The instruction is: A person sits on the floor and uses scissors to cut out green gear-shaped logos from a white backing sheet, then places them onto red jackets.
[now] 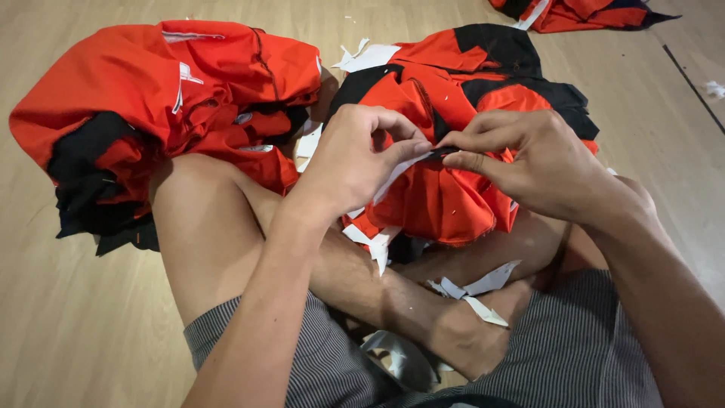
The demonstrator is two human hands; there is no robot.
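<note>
My left hand and my right hand meet over an orange and black garment that lies across my crossed legs. Both pinch a thin white strip at the garment's top edge, thumb and forefinger closed on it from either side. The fingertips almost touch. Several torn white strips lie on my legs and under the garment.
A heap of orange and black garments sits at the left on the wooden floor. Another orange garment lies at the top right. White scraps lie behind the held garment.
</note>
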